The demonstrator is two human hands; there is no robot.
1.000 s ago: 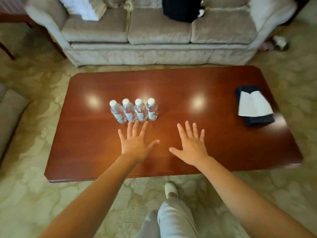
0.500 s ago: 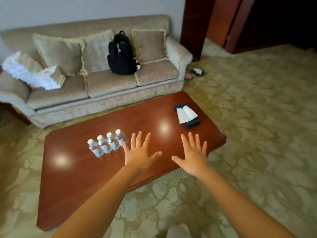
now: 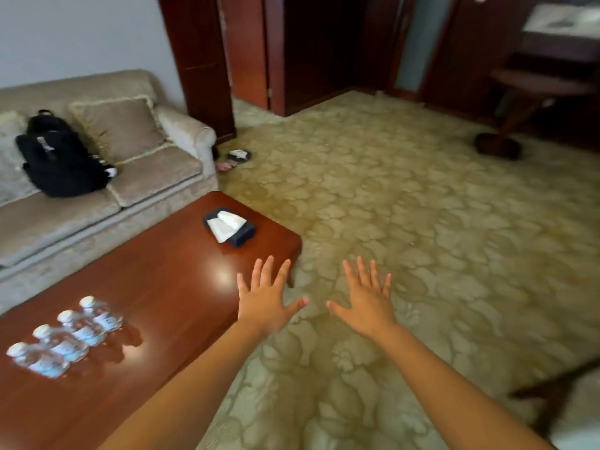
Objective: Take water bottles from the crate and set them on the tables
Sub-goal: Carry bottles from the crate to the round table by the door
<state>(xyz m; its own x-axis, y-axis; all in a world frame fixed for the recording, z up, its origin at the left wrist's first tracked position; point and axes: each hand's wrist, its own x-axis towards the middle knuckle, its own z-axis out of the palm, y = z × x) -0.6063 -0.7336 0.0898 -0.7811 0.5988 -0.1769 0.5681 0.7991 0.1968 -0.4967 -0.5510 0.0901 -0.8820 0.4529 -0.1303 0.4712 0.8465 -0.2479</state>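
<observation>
Several small clear water bottles (image 3: pixel 66 336) with white caps stand in a row on the reddish-brown coffee table (image 3: pixel 156 287), at the lower left. My left hand (image 3: pixel 264 302) is held out flat with fingers spread, over the table's near right edge, holding nothing. My right hand (image 3: pixel 367 298) is spread the same way over the carpet, to the right of the table, also holding nothing. No crate is in view.
A dark tissue box (image 3: pixel 230 227) sits at the table's far right end. A beige sofa (image 3: pixel 136 177) with a black backpack (image 3: pixel 60 160) stands behind the table. Patterned carpet (image 3: pixel 438 238) stretches right toward dark wooden doors (image 3: pixel 311 50) and a round pedestal table (image 3: pixel 532 92).
The view has swung right and up, away from the table toward the carpet and doors. The bottles slid to the lower left of the view. Both hands stay spread and hold nothing.
</observation>
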